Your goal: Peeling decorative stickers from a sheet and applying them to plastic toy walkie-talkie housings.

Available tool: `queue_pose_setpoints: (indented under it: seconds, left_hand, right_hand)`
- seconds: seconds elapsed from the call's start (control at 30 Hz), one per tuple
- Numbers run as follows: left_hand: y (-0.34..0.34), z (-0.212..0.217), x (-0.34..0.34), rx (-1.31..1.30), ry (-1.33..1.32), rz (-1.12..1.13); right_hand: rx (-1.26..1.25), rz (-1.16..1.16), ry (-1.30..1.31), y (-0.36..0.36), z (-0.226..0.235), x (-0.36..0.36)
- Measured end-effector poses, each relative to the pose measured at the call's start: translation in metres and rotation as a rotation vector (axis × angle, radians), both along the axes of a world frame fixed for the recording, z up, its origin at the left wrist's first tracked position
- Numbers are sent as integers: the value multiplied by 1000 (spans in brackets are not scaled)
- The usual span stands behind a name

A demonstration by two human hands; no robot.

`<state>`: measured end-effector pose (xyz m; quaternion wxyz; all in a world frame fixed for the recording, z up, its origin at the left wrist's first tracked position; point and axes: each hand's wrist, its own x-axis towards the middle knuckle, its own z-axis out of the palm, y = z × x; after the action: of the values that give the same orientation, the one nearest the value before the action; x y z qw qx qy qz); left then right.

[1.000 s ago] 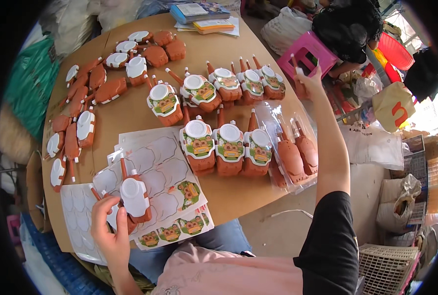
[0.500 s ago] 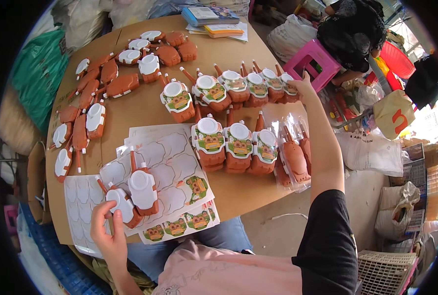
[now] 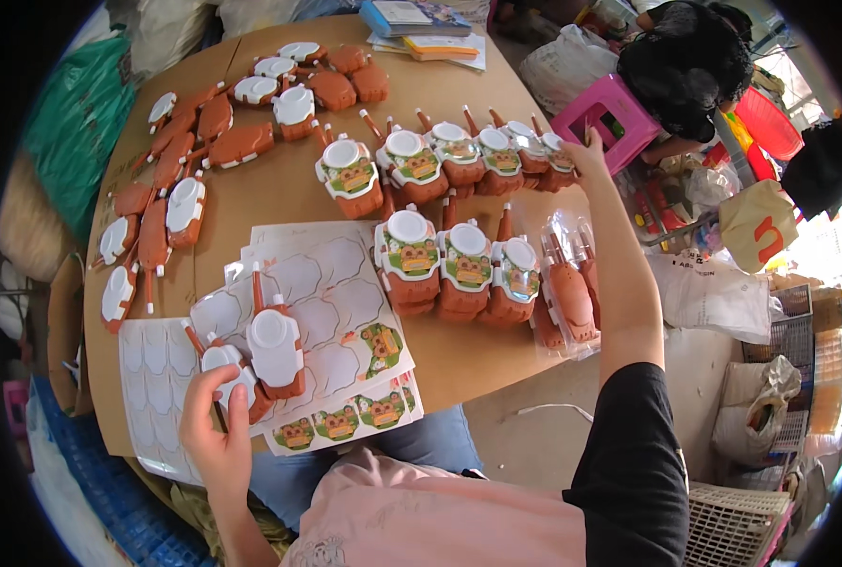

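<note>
Brown plastic toys with white fronts and stubby antennas, like walkie-talkies, cover much of the table. My left hand grips the lower edge of a plain white-fronted toy between thumb and fingers. Beside that toy, another plain one lies on the sticker sheets. My right arm reaches far right, where my right hand holds the end toy of a back row with picture stickers. A nearer stack of stickered toys stands below that row.
Clear bags with brown pieces lie at the table's right edge. Unstickered toys spread over the left side. Booklets sit at the back. Past the table are a pink stool and a person in black.
The whole view has shifted slightly. Both hands stay at the same toys, and the right fingers change pose a little.
</note>
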<state>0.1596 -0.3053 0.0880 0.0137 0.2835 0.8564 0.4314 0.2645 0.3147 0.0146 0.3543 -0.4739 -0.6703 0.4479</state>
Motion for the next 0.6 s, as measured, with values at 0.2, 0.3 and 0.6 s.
queue_pose_setpoints:
  seconds: [0.2, 0.3, 0.6]
  left_hand:
    - [-8, -9, -7, 12, 62, -32]
    - [-13, -14, -9, 76, -15, -15]
    - [-4, -25, 9, 413, -754, -292]
  right_hand:
    - [989, 9, -90, -79, 67, 8]
    - [662, 257, 221, -236, 113, 8]
    - [-954, 550, 484, -461, 43, 23]
